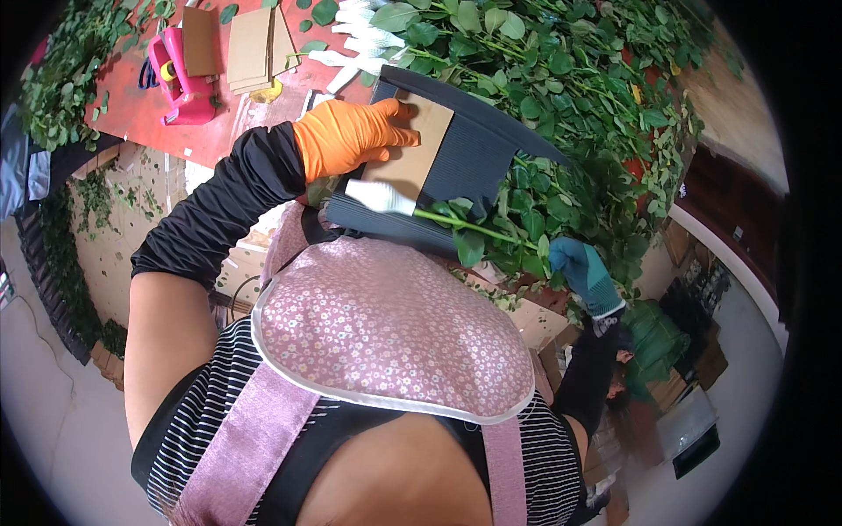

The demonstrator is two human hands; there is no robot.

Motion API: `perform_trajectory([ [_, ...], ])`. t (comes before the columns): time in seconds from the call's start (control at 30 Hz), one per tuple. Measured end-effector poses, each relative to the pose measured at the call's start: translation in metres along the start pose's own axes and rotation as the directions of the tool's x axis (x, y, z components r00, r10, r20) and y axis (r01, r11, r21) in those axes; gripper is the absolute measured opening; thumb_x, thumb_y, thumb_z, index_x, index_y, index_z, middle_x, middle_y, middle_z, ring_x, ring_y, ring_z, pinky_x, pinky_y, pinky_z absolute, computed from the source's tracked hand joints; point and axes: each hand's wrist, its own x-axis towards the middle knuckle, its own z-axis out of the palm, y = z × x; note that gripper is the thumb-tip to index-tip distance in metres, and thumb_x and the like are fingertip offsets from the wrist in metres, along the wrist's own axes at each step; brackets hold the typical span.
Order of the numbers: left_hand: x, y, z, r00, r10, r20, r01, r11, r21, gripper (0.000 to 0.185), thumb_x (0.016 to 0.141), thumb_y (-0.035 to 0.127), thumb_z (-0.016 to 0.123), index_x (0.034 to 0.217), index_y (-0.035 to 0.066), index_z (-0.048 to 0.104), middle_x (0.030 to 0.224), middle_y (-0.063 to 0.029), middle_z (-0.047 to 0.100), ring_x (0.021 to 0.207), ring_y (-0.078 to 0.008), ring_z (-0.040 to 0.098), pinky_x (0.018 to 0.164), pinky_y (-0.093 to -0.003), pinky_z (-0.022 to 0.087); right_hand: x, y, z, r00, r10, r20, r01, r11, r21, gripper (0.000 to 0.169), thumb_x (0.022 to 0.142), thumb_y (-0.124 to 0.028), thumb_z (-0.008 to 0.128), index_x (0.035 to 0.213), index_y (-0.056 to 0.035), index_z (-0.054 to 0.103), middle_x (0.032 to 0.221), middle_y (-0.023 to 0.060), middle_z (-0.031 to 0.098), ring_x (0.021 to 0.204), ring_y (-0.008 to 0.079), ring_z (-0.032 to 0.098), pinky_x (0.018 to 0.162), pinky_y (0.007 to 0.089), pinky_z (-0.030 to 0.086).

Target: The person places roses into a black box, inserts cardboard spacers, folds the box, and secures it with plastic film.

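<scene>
My left hand (352,137), in an orange rubber glove, lies with fingers spread on a brown cardboard piece (421,148). Under that cardboard is a black corrugated sheet (470,161) with a raised, curved far side. My right hand (582,269), in a teal and blue knit glove, is closed around the leafy lower part of a flower stem (477,228). The stem's head is wrapped in a white mesh sleeve (380,196) and lies over the sheet's near part, close to the cardboard. The bloom inside is hidden. Leaves partly cover my right fingers.
A red table (256,125) carries a pink tape dispenser (181,85), stacked cardboard pieces (250,49) and several white-sleeved flower heads (362,43). Leafy stems (559,72) are heaped beyond the sheet. More foliage (72,79) is at far left. Green bundled material (651,342) sits low at right.
</scene>
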Motion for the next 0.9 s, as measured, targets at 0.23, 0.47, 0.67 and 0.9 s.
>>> perform_trajectory([
  [0.23,0.011,0.014,-0.03,0.977,-0.078,0.197,0.088,0.995,-0.041,0.059,0.081,0.034,0.073,0.132,0.009,0.056,0.14,-0.0154,0.048,0.12,-0.0361,0.055,0.095,-0.0409,0.048,0.031,-0.028,0.021,0.995,0.102,0.023,-0.057,0.718,-0.693,0.028,0.096,-0.021,0.06,0.107,0.0038,0.067,0.092,0.0039,0.066,0.082,0.015,0.061,0.075,0.032,0.05],
  [0.47,0.01,0.04,-0.016,0.972,-0.178,0.152,0.161,0.98,0.121,0.087,0.06,0.023,0.084,0.14,0.019,0.05,0.145,-0.0107,0.044,0.112,-0.0318,0.061,0.088,-0.0393,0.052,0.048,0.045,-0.004,0.963,0.269,0.02,-0.263,0.954,-0.147,0.019,0.094,-0.004,0.06,0.109,0.0049,0.065,0.112,0.0097,0.068,0.106,0.0209,0.063,0.091,0.0329,0.051],
  [0.67,0.005,0.045,-0.011,0.967,-0.216,0.133,0.189,0.964,0.188,0.084,0.064,0.022,0.081,0.14,0.014,0.046,0.147,-0.0138,0.041,0.104,-0.0336,0.064,0.081,-0.0398,0.054,0.016,-0.144,0.111,0.975,-0.213,0.068,0.022,-0.213,-0.977,0.011,0.081,-0.02,0.065,0.087,-0.0112,0.066,0.068,0.0123,0.059,0.062,0.0319,0.06,0.057,0.044,0.046],
  [0.9,0.009,0.048,-0.015,0.981,-0.166,0.096,0.146,0.972,0.184,0.083,0.058,0.02,0.083,0.134,0.008,0.052,0.146,-0.0181,0.043,0.1,-0.0334,0.065,0.077,-0.0392,0.053,0.256,-0.287,0.047,0.526,-0.806,0.272,0.304,-0.12,-0.945,0.04,0.088,-0.031,0.064,0.118,-0.0044,0.064,0.104,0.0205,0.068,0.094,0.0402,0.064,0.082,0.0479,0.051],
])
